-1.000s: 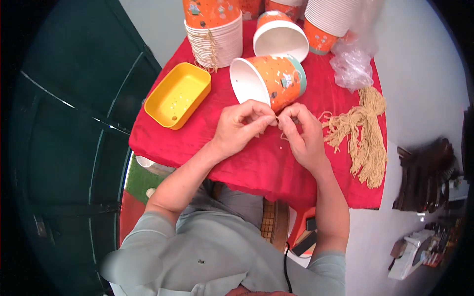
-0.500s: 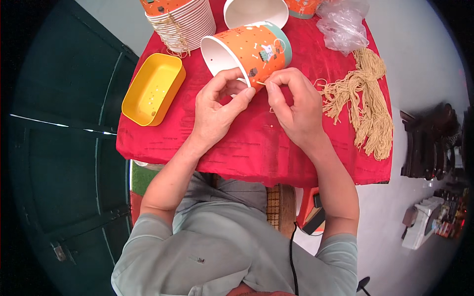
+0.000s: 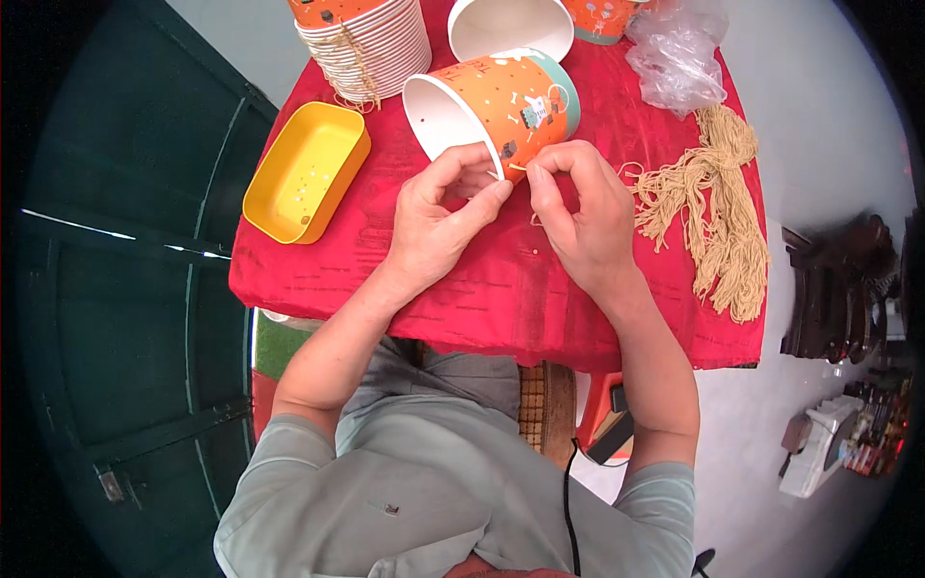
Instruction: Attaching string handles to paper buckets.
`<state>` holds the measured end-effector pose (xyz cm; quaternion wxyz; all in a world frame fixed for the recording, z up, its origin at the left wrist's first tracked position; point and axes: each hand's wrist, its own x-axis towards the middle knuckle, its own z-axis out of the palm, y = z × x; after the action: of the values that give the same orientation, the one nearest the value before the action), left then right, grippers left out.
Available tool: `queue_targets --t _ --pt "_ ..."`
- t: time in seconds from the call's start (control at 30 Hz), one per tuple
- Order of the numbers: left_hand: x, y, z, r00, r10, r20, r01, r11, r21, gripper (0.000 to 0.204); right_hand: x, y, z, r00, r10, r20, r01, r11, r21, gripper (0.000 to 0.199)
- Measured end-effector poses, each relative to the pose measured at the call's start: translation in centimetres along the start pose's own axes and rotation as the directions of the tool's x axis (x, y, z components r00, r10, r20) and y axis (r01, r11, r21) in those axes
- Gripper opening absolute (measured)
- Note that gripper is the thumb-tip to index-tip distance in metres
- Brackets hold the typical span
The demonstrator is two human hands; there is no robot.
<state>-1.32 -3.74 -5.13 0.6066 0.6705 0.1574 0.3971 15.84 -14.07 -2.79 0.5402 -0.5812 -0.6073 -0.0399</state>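
Note:
An orange paper bucket [image 3: 496, 101] with a white inside and a teal band at its base lies tilted on its side. Its open mouth faces left, and a small dark hole shows in the inner wall. My left hand [image 3: 434, 222] grips the near part of the rim, fingers inside and thumb at the edge. Close to that rim, my right hand [image 3: 583, 212] pinches a thin tan string [image 3: 517, 168] against the outside wall, thumb and forefinger together. A bit of string also shows by my left fingertips; the fingers inside are partly hidden.
A yellow plastic box [image 3: 356, 159] with small specks inside stands at the left. Behind are a stack of nested paper buckets [image 3: 381, 63], a white-mouthed bucket [image 3: 511, 29] and another orange one [image 3: 595, 21]. A clear plastic bag [image 3: 679, 63] and a tan string bundle [image 3: 723, 212] lie right on the red tablecloth [image 3: 462, 308].
The view has shifted slightly, so the table things sit a little further right. Both hands keep their places on the bucket and string; a string end now shows by the left fingertips.

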Motion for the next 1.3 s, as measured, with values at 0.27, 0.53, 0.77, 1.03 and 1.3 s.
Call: queue_targets --t 0.27,0.53,0.77,1.03,1.3 --pt "-0.1 0.5 -0.8 0.996 0.05 0.068 -0.063 0.979 0.195 0.04 -0.3 0.9 0.4 0.996 -0.013 0.085 0.019 0.997 -0.075 0.006" --pt "0.5 -1.3 0.4 0.951 0.309 -0.003 -0.306 0.942 0.141 0.033 -2.0 5.0 -1.1 0.994 0.097 0.049 -0.095 0.995 -0.031 0.015" --pt "0.6 -2.0 1.7 0.949 0.294 -0.116 -0.266 0.941 0.208 0.029 -2.2 6.1 0.0 0.99 0.138 -0.032 -0.138 0.99 -0.002 0.018" --pt "-0.6 -2.1 1.4 0.97 0.234 -0.069 -0.207 0.94 0.273 0.027 -2.1 3.4 1.1 0.998 -0.049 0.036 0.054 0.983 -0.173 0.009" --pt "0.0 0.9 1.0 0.999 0.05 0.004 -0.05 0.991 0.127 0.022 -1.1 0.3 0.6 1.0 -0.003 -0.02 0.002 0.997 -0.077 0.008"
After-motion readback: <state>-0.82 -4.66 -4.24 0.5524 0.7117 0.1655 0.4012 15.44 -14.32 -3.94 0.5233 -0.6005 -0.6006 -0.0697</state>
